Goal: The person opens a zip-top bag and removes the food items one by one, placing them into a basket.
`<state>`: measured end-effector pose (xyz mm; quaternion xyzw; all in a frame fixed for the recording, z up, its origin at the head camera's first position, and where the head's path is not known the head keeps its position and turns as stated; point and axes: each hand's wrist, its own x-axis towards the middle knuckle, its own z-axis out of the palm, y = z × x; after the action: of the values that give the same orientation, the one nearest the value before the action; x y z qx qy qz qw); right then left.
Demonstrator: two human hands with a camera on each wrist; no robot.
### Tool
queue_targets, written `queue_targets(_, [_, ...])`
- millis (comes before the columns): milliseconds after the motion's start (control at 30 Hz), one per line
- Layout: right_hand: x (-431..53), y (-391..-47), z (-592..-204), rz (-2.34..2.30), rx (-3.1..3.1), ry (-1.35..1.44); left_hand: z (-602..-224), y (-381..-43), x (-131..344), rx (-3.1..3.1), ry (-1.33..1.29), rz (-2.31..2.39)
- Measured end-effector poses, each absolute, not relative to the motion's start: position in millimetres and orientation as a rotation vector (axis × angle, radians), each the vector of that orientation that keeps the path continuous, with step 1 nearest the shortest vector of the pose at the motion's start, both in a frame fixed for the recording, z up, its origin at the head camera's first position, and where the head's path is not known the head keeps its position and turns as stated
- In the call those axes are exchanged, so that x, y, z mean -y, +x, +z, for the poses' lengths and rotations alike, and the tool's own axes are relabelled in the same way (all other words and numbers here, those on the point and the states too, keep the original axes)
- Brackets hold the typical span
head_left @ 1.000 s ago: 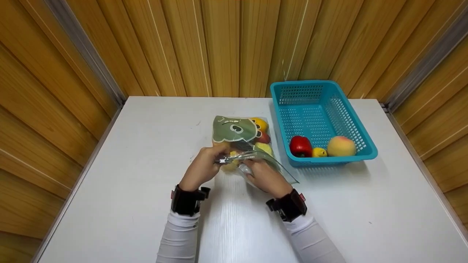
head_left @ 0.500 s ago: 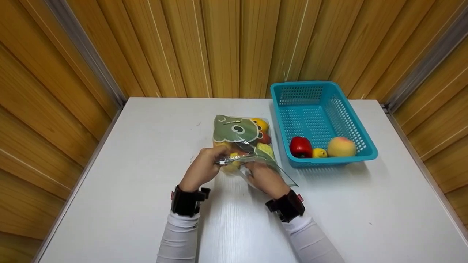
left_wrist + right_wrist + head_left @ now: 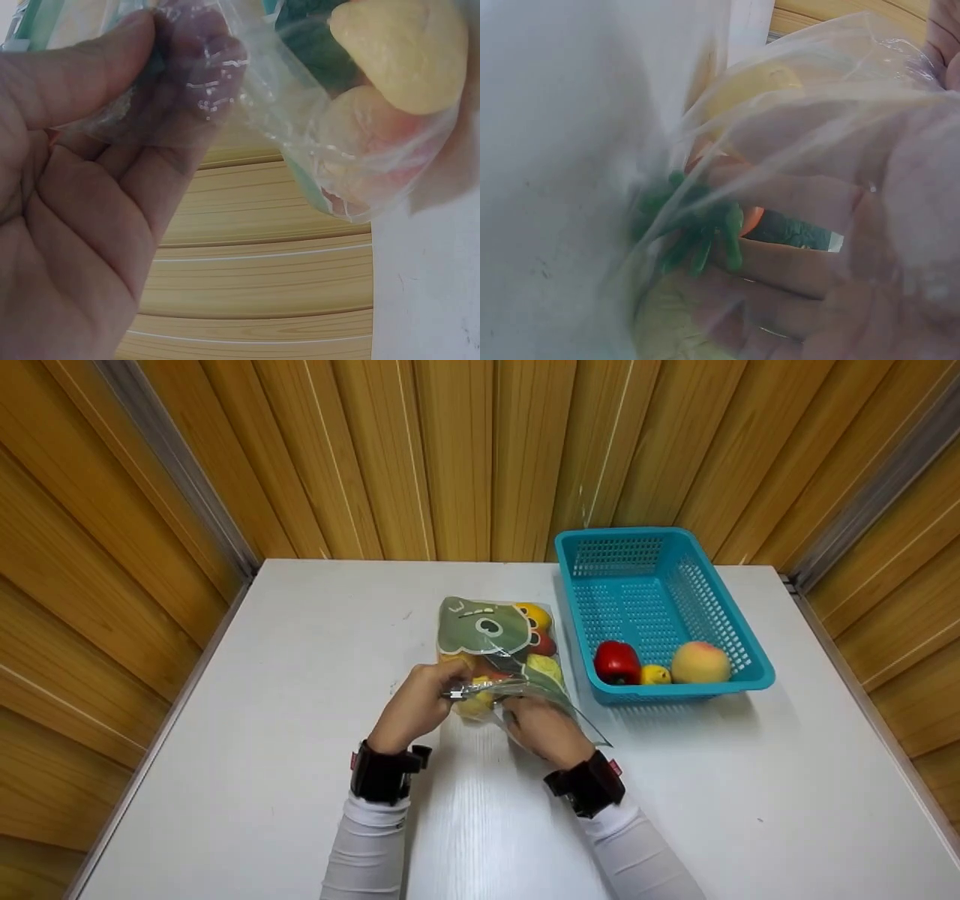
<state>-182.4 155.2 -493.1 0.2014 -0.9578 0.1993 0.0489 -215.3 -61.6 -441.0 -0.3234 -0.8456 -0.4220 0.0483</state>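
Note:
A clear zip bag (image 3: 484, 630) with a green cartoon face lies mid-table, filled with toy fruit and vegetables. My left hand (image 3: 421, 701) pinches its mouth beside the white zip slider (image 3: 456, 693). The left wrist view shows thumb and fingers on the film, with a yellow pear-shaped piece (image 3: 412, 52) inside. My right hand (image 3: 546, 727) reaches into the bag's mouth. Through the film in the right wrist view, its fingers (image 3: 787, 266) look fairly straight beside an orange piece (image 3: 751, 219) with green stalks (image 3: 701, 240). The film blurs its palm.
To the right of the bag stands a blue basket (image 3: 667, 687). A red pepper (image 3: 617, 661), a small yellow fruit (image 3: 655, 674) and a peach (image 3: 700, 662) lie at its near end. Wood-patterned walls (image 3: 450, 457) border the white table (image 3: 315, 622).
The whitish object seen at my right fingers is now out of sight. My right hand has shifted slightly inside the bag, and the bag's loose flap has dropped a little. My left hand stays put.

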Motion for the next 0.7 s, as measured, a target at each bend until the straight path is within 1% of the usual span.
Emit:
queue_targets(333, [-157,-188,-486,0.767,3.017,0.590,-440,-216,62,2.561,-1.003,-1.310])
queue_targets(700, [-158,-184,-466,0.833,2.869,0.637,-440,-217,63,2.543,-0.999,-1.368])
